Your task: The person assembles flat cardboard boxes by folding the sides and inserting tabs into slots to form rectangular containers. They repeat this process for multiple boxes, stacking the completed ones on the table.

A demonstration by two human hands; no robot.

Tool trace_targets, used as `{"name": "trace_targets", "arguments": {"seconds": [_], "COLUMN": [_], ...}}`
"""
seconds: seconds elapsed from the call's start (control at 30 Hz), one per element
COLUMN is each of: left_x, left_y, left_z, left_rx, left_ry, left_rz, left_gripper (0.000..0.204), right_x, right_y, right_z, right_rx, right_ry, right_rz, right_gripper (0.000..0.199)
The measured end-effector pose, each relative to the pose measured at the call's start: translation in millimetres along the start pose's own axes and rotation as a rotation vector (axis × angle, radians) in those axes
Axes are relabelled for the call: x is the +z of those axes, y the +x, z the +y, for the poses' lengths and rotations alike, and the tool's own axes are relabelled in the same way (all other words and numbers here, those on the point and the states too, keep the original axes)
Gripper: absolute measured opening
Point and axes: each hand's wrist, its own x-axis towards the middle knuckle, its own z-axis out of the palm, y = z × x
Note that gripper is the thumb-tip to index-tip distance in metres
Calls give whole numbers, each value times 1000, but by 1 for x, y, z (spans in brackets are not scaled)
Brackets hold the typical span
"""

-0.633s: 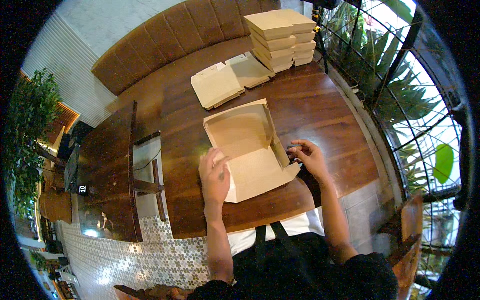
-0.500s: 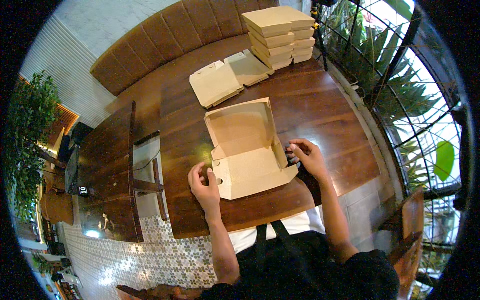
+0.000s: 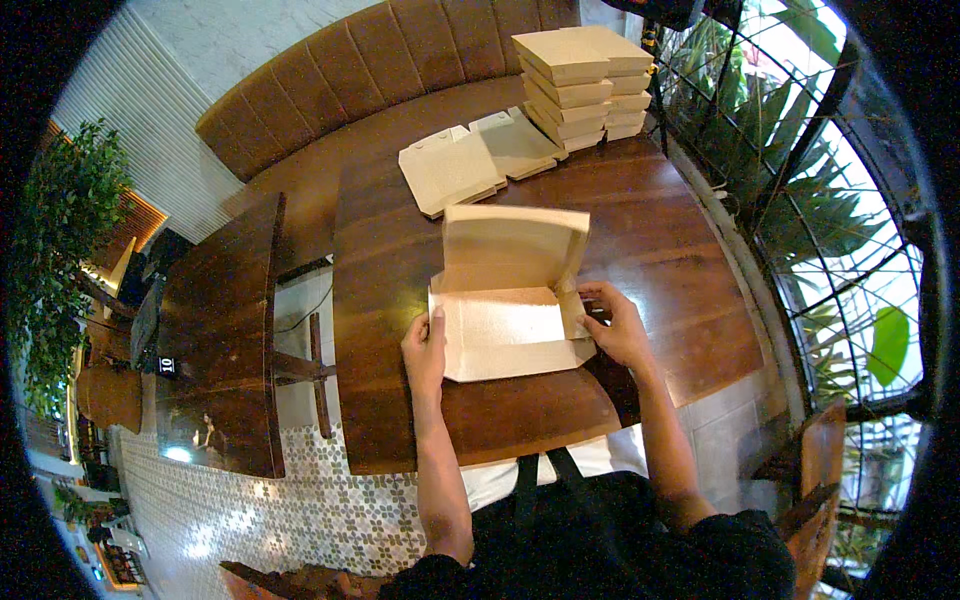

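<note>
A brown cardboard box (image 3: 500,320) lies in front of me on the wooden table, its lid (image 3: 515,238) raised at the back. The box's left side wall stands up, and my left hand (image 3: 424,350) is closed on it, thumb along the top edge and fingers outside. At the other end, my right hand (image 3: 617,325) pinches the right side wall near its corner flap. The front panel lies tilted outward toward me. Part of the right wall is hidden by my fingers.
Flat unfolded cardboard sheets (image 3: 450,172) lie in two piles farther back. Beside them rise two tall stacks of closed boxes (image 3: 565,75). A brown padded bench (image 3: 370,65) curves behind the table (image 3: 660,240). To the left stands another dark table (image 3: 220,340); a barred window is at right.
Both hands have closed in on the box ends. The left and right side walls have been folded up, and the lid stands more upright. The view has shifted slightly.
</note>
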Motion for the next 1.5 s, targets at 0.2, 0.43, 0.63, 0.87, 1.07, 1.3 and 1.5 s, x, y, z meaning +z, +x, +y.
{"name": "trace_targets", "arguments": {"seconds": [0.2, 0.43, 0.63, 0.87, 1.07, 1.3, 1.5], "left_x": [12, 35, 39, 43, 41, 30, 31], "left_y": [17, -2, -4, 1, -5, -17, -11], "left_z": [-2, -16, -20, -20, -14, -18, -20], "left_rx": [187, 317, 629, 498, 279, 101, 76], "left_ry": [-225, -416, -195, -196, -373, -488, -576], "left_rz": [28, 73, 117, 22, -130, -168, -197], "left_gripper": [29, 27, 25, 24, 36, 46, 45], "right_x": [11, 64, 148, 142, 123, 122, 119], "right_y": [8, -7, 27, 38, 27, 23, 17], "right_z": [-14, -69, -84, -49, -26, -16, -16], "right_rx": [-294, -200, -212, -111, -67, -17, -102], "right_ry": [-343, -86, -280, 22, 187, 286, 110], "right_rz": [304, 176, 360, 249, 139, 70, -6], "right_gripper": [34, 25, 41, 21, 24, 21, 27]}}
